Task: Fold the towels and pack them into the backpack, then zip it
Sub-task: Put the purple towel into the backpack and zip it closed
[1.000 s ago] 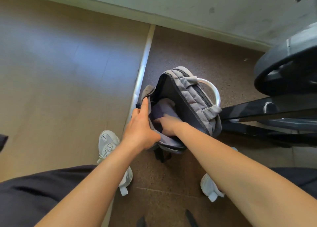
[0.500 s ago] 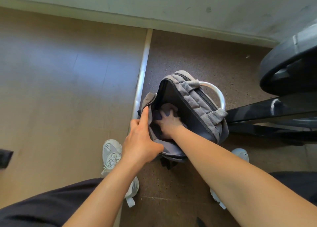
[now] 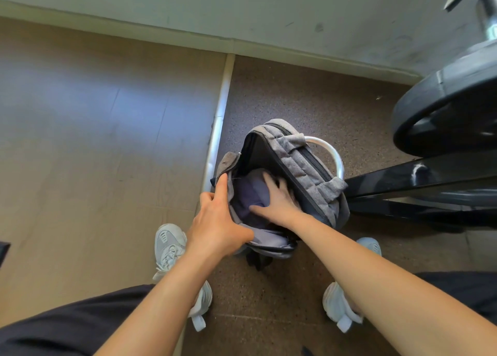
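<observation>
Cloth springing up is the risk: the towel [image 3: 250,191] sits inside the backpack [image 3: 304,164], which the left hand [image 3: 220,221] clamps open, pressed down by the right hand [image 3: 279,202] with flat, spread fingers (no grip). Once released, it could bulge and snag the zip [image 3: 295,183].

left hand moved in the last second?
No. The left hand still grips the backpack rim at the same spot beside the metal floor strip; only the camera shifted.

Matt grey woven-cloth backpack [image 3: 306,164], soft dark towel [image 3: 251,194], glossy black frame [image 3: 419,175]
</observation>
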The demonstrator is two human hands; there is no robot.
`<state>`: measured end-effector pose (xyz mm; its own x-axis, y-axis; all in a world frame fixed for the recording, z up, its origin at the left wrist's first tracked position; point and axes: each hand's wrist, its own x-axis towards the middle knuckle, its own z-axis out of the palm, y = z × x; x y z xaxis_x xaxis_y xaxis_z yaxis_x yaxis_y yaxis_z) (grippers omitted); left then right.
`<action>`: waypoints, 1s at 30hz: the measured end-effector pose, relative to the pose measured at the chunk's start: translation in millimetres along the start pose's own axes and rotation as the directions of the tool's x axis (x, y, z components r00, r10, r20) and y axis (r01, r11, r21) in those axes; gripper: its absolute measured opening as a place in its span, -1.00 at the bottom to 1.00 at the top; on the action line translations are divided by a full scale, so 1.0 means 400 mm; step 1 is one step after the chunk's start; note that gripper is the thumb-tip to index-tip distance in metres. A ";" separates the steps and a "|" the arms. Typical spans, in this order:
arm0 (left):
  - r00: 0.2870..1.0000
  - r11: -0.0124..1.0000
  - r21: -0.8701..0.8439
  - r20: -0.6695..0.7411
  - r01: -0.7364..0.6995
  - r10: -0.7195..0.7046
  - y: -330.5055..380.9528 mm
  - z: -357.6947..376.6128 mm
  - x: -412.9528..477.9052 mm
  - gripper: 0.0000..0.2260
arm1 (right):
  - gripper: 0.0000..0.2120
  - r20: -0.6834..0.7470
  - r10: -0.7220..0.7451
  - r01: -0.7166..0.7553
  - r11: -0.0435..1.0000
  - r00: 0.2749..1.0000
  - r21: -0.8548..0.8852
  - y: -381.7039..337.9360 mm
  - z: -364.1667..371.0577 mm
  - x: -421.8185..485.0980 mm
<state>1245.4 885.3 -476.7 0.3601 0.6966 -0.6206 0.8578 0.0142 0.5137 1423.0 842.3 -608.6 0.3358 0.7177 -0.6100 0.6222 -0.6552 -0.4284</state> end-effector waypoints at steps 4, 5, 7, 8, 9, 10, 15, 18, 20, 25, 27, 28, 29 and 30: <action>1.000 1.000 -0.010 0.002 -0.012 0.012 -0.004 0.006 -0.002 0.05 | 0.11 -0.011 0.081 -0.079 0.987 0.997 0.139 0.012 0.002 0.033; 1.000 1.000 -0.009 -0.002 -0.017 0.017 -0.005 0.007 -0.001 0.06 | 0.12 -0.002 0.072 -0.071 0.986 0.997 0.151 0.005 0.006 0.044; 1.000 1.000 0.002 -0.008 -0.023 0.023 -0.009 0.009 0.002 0.07 | 0.12 0.048 0.069 -0.076 0.985 0.996 0.153 -0.014 0.018 0.067; 1.000 1.000 0.008 -0.008 -0.020 0.021 -0.011 0.010 0.004 0.07 | 0.09 0.088 0.086 -0.098 0.983 0.992 0.153 -0.023 0.021 0.081; 1.000 1.000 0.014 -0.007 -0.018 0.018 -0.012 0.011 0.005 0.08 | 0.06 0.134 0.108 -0.129 0.979 0.985 0.156 -0.030 0.019 0.094; 1.000 1.000 0.020 -0.003 -0.016 0.016 -0.014 0.012 0.007 0.08 | 0.05 0.183 0.135 -0.165 0.974 0.974 0.158 -0.034 0.016 0.108; 1.000 0.999 0.034 0.018 -0.012 0.011 -0.013 0.013 0.014 0.11 | -0.05 0.297 0.204 -0.268 0.944 0.933 0.192 -0.027 0.001 0.133; 1.000 1.000 0.020 0.027 -0.011 0.011 -0.012 0.015 0.017 0.12 | 0.09 0.262 0.220 -0.265 0.952 0.940 0.152 -0.025 0.014 0.120; 1.000 1.000 0.002 0.023 -0.010 0.010 -0.013 0.014 0.019 0.12 | 0.21 0.176 0.210 -0.232 0.966 0.962 0.115 -0.035 0.023 0.101; 1.000 1.000 -0.017 0.025 -0.011 0.012 -0.019 0.019 0.017 0.11 | 0.15 -0.005 0.129 -0.129 0.990 0.992 0.051 -0.072 0.052 0.068; 1.000 1.000 -0.015 0.024 -0.007 0.007 -0.023 0.020 0.016 0.12 | 0.17 0.049 0.161 -0.163 0.986 0.986 0.032 -0.087 0.071 0.077; 1.000 1.000 -0.015 0.024 -0.003 0.003 -0.025 0.021 0.017 0.12 | 0.17 0.055 0.174 -0.172 0.984 0.983 -0.036 -0.093 0.085 0.085; 1.000 1.000 -0.014 0.025 -0.001 0.001 -0.025 0.021 0.016 0.12 | 0.16 0.042 0.179 -0.173 0.977 0.983 -0.123 -0.098 0.099 0.092; 1.000 1.000 -0.011 0.027 0.000 0.000 -0.023 0.021 0.017 0.12 | 0.14 0.016 0.175 -0.168 0.964 0.985 -0.208 -0.101 0.109 0.098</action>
<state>1243.0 883.9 -490.6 0.3702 0.6772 -0.6359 0.8535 0.0223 0.5206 1380.1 886.8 -644.3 0.4282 0.5885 -0.6858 0.6903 -0.7028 -0.1721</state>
